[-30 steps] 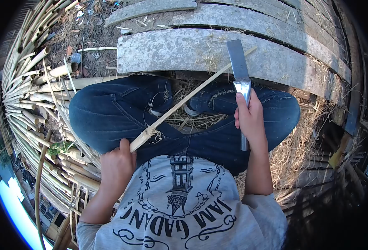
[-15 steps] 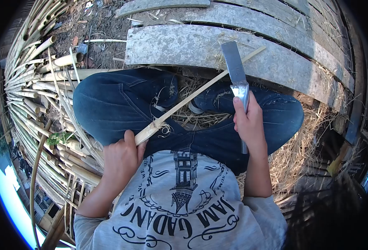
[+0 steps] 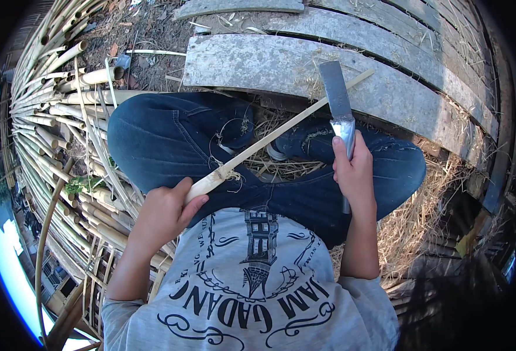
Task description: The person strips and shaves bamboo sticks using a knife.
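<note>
A long split bamboo strip [image 3: 269, 137] slants across my lap, its far end over the planks. My left hand [image 3: 167, 213] is closed round its near, thicker end. Curled shavings [image 3: 230, 173] cling to the strip a little beyond that hand. In my right hand [image 3: 353, 167] is a cleaver-like knife [image 3: 337, 90] with a broad, flat blade and a metal tube handle. The blade points away from me and overlaps the far part of the strip in view; whether they touch, I cannot tell.
Weathered wooden planks [image 3: 252, 61] lie in front of my crossed legs [image 3: 152, 137]. On the left is a large pile of bamboo poles [image 3: 53, 140]. Straw-like shavings [image 3: 413, 228] cover the ground at right. A loose bamboo pole [image 3: 47, 234] stands at the lower left.
My left hand has shifted slightly left and its thumb now lies along the strip. The knife has moved a little to the right with my right hand. The view has shifted slightly.
</note>
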Available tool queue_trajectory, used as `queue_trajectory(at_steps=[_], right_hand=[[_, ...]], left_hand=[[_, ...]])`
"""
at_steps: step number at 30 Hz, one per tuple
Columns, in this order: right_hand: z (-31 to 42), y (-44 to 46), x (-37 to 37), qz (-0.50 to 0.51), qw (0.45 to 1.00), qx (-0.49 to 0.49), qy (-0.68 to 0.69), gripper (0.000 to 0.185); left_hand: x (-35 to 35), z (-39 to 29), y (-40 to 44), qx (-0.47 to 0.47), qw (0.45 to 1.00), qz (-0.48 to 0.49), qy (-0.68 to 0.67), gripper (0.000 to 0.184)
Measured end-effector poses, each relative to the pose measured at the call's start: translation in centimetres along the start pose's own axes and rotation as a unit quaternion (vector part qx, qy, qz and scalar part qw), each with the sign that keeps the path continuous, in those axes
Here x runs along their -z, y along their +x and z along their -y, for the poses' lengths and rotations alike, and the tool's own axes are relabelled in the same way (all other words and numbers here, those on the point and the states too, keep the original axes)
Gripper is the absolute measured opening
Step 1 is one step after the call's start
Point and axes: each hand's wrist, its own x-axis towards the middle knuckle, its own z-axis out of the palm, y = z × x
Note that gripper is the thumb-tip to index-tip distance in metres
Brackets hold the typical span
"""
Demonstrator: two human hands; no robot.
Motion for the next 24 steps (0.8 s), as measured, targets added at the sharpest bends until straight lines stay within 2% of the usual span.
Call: queue_trajectory(at_steps=[2,4,7,8,10,12,14,17,19,21,24], right_hand=[[0.0,-0.2,-0.4,-0.005,1.000,-0.002,0.004,0.026],[0.7,-1.8,-2.1,0.067,0.995,-0.027,0.063,0.025],[1.1,-4.2,-4.6,0.138,0.986,0.003,0.094,0.026],[1.2,-4.1,-4.4,0.139,0.986,0.001,0.093,0.026],[1.6,-3.5,-4.0,0.146,0.986,0.069,0.045,0.027],[1.6,-2.5,-3.2,0.125,0.990,0.033,0.059,0.025],[1.0,-1.4,-3.0,0.055,0.994,0.017,0.097,0.023],[0.7,-2.5,-4.0,0.050,0.994,-0.001,0.097,0.024],[0.7,-3.4,-4.3,0.058,0.995,-0.009,0.081,0.025],[1.4,-4.7,-5.3,0.099,0.991,0.039,0.079,0.026],[2.1,-3.9,-4.2,0.120,0.989,0.014,0.082,0.026]], left_hand=[[-0.1,0.0,0.2,0.015,0.999,0.019,-0.048,0.032],[-0.7,0.2,0.5,0.017,0.990,0.043,-0.132,0.031],[-0.2,0.2,0.8,0.031,0.985,0.064,-0.157,0.032],[0.0,0.1,1.0,0.032,0.985,0.066,-0.159,0.032],[0.5,0.2,1.1,0.052,0.980,0.101,-0.165,0.033],[0.5,0.4,1.2,0.054,0.976,0.111,-0.179,0.033],[0.5,0.5,1.4,0.049,0.972,0.119,-0.195,0.034],[0.4,0.5,1.5,0.031,0.971,0.113,-0.208,0.035],[0.5,0.4,1.6,0.038,0.970,0.117,-0.209,0.035],[0.4,0.7,1.8,0.041,0.966,0.120,-0.225,0.035],[0.2,0.8,1.7,0.051,0.963,0.120,-0.237,0.036]])
